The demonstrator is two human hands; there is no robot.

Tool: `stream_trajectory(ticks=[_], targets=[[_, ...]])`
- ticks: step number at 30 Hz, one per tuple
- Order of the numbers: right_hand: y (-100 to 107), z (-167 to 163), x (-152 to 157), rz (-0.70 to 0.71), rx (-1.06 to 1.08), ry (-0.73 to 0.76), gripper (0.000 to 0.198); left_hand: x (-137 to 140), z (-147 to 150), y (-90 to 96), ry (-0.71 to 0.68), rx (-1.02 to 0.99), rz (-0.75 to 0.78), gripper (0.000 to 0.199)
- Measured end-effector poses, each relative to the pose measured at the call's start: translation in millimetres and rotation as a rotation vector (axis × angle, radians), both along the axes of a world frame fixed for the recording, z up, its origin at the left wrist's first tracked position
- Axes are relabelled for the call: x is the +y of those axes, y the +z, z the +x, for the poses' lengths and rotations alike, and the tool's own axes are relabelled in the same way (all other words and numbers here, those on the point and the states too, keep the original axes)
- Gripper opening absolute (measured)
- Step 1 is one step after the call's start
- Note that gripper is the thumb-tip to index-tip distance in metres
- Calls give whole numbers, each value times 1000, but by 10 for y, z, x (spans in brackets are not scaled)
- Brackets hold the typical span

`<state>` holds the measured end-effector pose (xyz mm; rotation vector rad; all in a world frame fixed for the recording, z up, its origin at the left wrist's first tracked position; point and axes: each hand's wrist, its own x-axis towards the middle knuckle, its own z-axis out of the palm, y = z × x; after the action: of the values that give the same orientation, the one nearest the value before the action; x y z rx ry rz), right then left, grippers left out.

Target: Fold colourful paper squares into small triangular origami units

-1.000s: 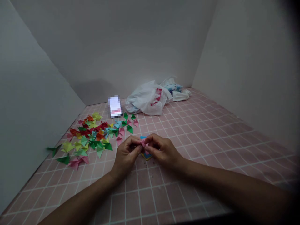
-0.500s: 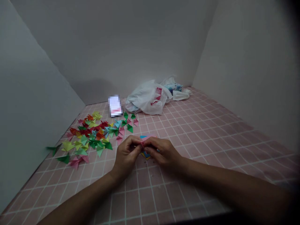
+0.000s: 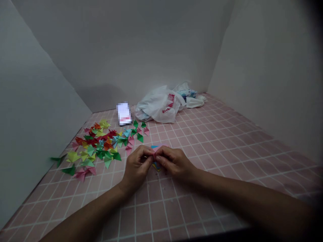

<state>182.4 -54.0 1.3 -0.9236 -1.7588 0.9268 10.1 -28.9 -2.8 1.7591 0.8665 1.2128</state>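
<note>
Between the fingertips of both hands is a small folded piece of pink paper (image 3: 154, 155), mostly hidden by the fingers. My left hand (image 3: 137, 165) pinches it from the left, thumb and forefinger closed. From the other side my right hand (image 3: 175, 162) pinches it the same way, the two hands nearly touching. Beneath and behind them lie sheets of coloured paper (image 3: 156, 167), with pink, blue and yellow edges showing; the hands cover most of them.
Many folded paper birds (image 3: 101, 143) in several colours lie spread at the left. A lit phone (image 3: 124, 114) stands behind them, its screen blurred. White plastic bags (image 3: 160, 104) rest at the back. Pink checked cloth (image 3: 214, 134) covers the surface, with pale walls around it.
My right fingers have shifted very slightly at the pink paper. Both hands keep their pinch, and everything else stays in place.
</note>
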Motion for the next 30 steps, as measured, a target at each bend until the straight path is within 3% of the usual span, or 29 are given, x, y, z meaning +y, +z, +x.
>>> stream_trajectory(ticks=[6, 10, 15, 23, 30], targets=[[26, 1, 2, 22, -48, -52, 13, 0, 8, 20, -3, -40, -30, 7], [-15, 11, 16, 206, -91, -91, 14, 7, 19, 40, 14, -170, -169, 6], [-76, 4, -7, 384, -181, -48, 38, 26, 6, 25, 76, -289, -332, 13], [-101, 14, 34, 367, -233, -80, 48, 21, 28, 31, 31, -389, -402, 17], [-139, 29, 37, 331, -238, -74, 55, 24, 34, 44, 9, -346, -363, 13]])
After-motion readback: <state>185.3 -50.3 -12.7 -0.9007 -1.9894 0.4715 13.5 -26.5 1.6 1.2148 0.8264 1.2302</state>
